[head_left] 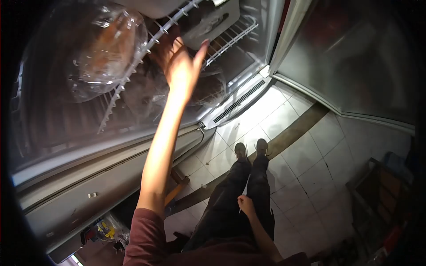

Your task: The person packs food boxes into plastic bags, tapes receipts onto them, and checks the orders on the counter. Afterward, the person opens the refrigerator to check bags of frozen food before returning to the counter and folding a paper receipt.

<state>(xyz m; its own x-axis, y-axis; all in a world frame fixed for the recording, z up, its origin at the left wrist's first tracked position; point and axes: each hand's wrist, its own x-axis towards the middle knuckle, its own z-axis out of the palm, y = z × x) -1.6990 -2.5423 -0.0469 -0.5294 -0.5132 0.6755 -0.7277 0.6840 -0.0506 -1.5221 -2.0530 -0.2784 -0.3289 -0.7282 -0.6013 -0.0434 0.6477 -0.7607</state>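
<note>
My left hand [182, 62] reaches into a lit display fridge, at the edge of a white wire shelf [128, 73]. Its thumb and fingers are apart, with some fingertips in shadow, and I see nothing held in it. Right beside the thumb is a pale container or panel with a handle slot [213, 26]. A clear plastic bag with something orange-brown inside [108, 51] lies to the left of the hand. Low in front of my legs, my right hand [246, 205] is closed round a thin, pale, pointed strip [247, 184], whose kind I cannot make out.
More plastic-wrapped items [208, 88] lie below the shelf. The fridge's vented bottom edge [239, 102] borders a tiled floor [306, 155]. A glass door [346, 66] stands open at the right. A dark wooden frame [381, 195] is at the lower right.
</note>
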